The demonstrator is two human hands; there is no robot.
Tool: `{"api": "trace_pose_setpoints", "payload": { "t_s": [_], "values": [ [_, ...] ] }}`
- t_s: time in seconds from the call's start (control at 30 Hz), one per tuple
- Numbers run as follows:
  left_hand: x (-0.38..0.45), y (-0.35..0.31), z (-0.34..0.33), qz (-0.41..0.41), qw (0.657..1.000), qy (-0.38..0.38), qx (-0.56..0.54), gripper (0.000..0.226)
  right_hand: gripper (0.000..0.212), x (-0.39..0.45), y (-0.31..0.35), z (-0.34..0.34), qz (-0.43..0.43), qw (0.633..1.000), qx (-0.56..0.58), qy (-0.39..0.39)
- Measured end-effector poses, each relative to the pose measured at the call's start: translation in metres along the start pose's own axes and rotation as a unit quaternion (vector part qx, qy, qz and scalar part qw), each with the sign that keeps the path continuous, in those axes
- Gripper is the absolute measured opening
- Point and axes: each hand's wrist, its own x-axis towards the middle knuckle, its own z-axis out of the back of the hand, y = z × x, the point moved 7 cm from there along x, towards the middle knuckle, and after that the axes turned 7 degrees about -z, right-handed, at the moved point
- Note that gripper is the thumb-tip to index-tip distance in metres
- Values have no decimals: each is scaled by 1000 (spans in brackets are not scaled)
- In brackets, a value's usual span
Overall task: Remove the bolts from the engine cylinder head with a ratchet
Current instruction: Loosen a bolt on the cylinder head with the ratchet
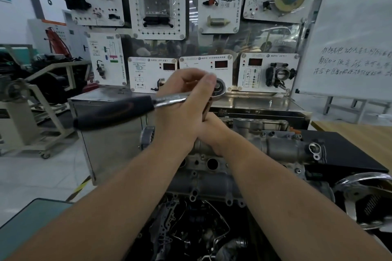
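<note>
The grey engine cylinder head [214, 178] lies in front of me with round holes along its top. Above it I hold a ratchet [169, 99], its black handle pointing left and its chrome head [219, 89] raised at the right. My left hand [182, 108] grips the ratchet near the head, thumb on top. An extension bar [206, 110] runs down from the head into my right hand [212, 133], which is wrapped around its lower part just above the cylinder head. No bolt is visible under the hands.
A steel cabinet [110, 133] stands behind the engine, with a wall of white training panels [157, 4] above it. A whiteboard [356, 34] is at the right, a wooden table [364, 140] and a chrome handwheel [369, 199] lower right, engine stands at the left.
</note>
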Motion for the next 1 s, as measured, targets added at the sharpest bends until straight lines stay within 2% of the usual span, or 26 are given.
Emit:
{"api": "trace_pose_setpoints", "payload": {
  "t_s": [0.07, 0.17, 0.27, 0.43, 0.53, 0.63, 0.73, 0.83, 1.0],
  "values": [
    [0, -1, 1, 4, 1000, 13, -18, 6, 29, -1, 2, -1, 3, 1000, -4, 3],
    [4, 6, 3, 61, 993, 42, -89, 6, 35, 0, 4, -3, 1, 1000, -6, 10],
    [6, 10, 3, 88, 986, 74, -124, 11, 34, 0, 3, -2, -4, 1000, -6, -1],
    [2, 6, 1, 24, 989, 138, -53, 33, 25, 1, 4, 0, 16, 999, -26, -10],
    [3, 5, 4, 4, 993, 114, -39, 36, 24, 2, 4, 0, 18, 999, -26, -18],
    [0, 9, -1, 56, 987, 116, -93, 14, 23, 3, 1, 1, 3, 999, -30, -15],
    [-4, 13, -5, 114, 980, 112, -121, 22, 25, 0, 2, 0, -13, 1000, -23, -9],
    [-7, 11, -10, 136, 979, 83, -130, 26, 26, -2, 2, 0, -24, 999, -15, -13],
    [-7, 1, -17, 144, 979, 13, -143, 11, 22, -3, 1, 1, -36, 999, -7, -10]
  ]
}}
